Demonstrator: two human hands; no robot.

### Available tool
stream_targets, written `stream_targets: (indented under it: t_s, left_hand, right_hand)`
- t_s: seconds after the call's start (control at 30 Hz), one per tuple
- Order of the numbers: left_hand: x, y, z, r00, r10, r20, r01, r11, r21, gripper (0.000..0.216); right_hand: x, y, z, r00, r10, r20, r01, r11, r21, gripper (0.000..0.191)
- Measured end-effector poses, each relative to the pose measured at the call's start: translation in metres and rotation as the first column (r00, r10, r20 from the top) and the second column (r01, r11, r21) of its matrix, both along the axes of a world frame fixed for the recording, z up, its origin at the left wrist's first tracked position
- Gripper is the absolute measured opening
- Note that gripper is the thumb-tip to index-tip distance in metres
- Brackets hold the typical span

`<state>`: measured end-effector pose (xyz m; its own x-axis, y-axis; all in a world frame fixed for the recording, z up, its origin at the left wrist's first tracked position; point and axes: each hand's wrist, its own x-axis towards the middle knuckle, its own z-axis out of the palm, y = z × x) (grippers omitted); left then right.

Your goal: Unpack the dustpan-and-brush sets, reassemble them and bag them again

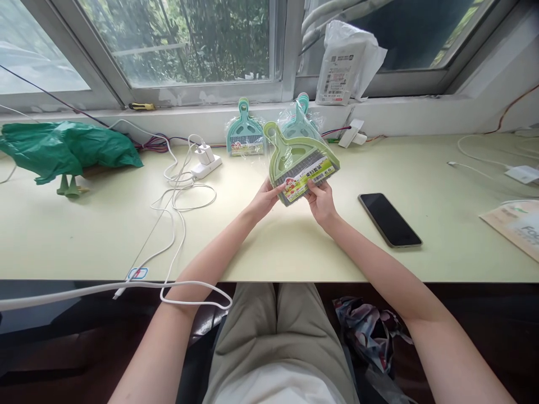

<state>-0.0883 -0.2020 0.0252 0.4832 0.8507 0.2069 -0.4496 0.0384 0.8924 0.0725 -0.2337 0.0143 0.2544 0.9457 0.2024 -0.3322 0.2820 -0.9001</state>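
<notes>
Between my two hands is a green mini dustpan and brush set point(295, 152) in clear plastic, tilted, its grey bristles and printed label facing me. My left hand point(266, 201) grips its lower left corner, thumb over the label. At the lower right edge my right hand point(322, 203) holds the same set, thumb on the label. Behind it, a teal dustpan set point(244, 124) leans upright against the wall below the window. A second teal dustpan set point(301, 118) stands beside it, partly hidden by the green one.
White cables and a power strip point(207, 167) lie left of my hands, with a cable crossing my left forearm. A green plastic bag point(69, 148) sits far left. To the right are a phone point(389, 220) and a paper packet point(516, 224). A wrapped package point(343, 70) stands on the sill.
</notes>
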Motion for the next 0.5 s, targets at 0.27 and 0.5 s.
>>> stream_targets:
  t_s: [0.27, 0.5]
  left_hand:
    - [0.007, 0.000, -0.008, 0.980, 0.190, -0.061, -0.185, 0.980, 0.078, 0.084]
    - [0.013, -0.017, -0.013, 0.856, 0.490, -0.164, -0.425, 0.848, 0.318, 0.082]
  right_hand:
    - [-0.005, -0.003, 0.005, 0.999, -0.007, 0.051, 0.006, 1.000, 0.015, 0.049]
    - [-0.007, -0.005, 0.005, 1.000, 0.021, 0.018, -0.022, 0.999, 0.042, 0.050]
